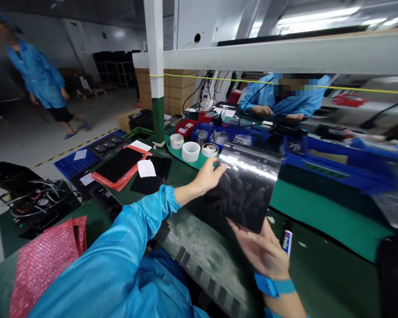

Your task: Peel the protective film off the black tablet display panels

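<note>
A glossy black panel, flat and rectangular with bright light reflecting near its top, is held tilted above the bench. My left hand pinches its left edge near the upper corner. Below, my right hand, with a blue strap round the wrist, supports the bottom edge; some of its fingers are behind the panel. A blue and white marker pen lies on the bench to the right of that hand. Rolls of white tape stand beyond the panel's left side.
Red bubble wrap lies at the left. Another black panel rests on red wrap, with a white paper piece nearby. Blue bins line the back, below a shelf beam. One co-worker sits opposite; another person walks at far left.
</note>
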`<state>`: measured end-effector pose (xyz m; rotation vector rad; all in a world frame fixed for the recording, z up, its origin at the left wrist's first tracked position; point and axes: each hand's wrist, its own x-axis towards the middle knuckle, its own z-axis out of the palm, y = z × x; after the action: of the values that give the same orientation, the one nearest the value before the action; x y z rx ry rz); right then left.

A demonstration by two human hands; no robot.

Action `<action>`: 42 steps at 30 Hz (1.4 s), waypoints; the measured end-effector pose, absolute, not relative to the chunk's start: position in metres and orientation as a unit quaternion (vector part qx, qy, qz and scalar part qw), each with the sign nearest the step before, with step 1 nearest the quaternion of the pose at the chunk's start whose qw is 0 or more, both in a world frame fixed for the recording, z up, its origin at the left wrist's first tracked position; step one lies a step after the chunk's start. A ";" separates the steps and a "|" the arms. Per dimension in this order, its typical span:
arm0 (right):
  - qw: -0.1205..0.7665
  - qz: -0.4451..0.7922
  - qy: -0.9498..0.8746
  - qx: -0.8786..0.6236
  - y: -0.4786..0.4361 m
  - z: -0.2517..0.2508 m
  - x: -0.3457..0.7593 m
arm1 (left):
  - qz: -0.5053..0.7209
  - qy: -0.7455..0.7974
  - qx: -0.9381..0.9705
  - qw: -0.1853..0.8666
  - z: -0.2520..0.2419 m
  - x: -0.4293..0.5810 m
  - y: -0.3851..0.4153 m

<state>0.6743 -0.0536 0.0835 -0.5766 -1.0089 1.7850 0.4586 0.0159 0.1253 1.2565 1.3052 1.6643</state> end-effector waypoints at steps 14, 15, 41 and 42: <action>0.540 0.725 -0.347 -0.251 -0.050 0.068 0.642 | 0.519 0.576 0.562 0.288 0.071 0.448 -0.031; 0.541 0.723 -0.350 -0.250 -0.049 0.067 0.643 | 0.516 0.584 0.561 0.280 0.071 0.448 -0.032; 0.462 0.717 -0.463 -0.243 -0.059 0.052 0.645 | 0.566 0.610 0.471 0.293 0.068 0.448 -0.027; 0.455 0.732 -0.451 -0.230 -0.060 0.052 0.646 | 0.571 0.604 0.462 0.310 0.069 0.449 -0.027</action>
<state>0.6456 -0.0598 0.0523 -0.5684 -1.1130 1.8056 0.4490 -0.0273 0.0688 1.2201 1.5965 1.5077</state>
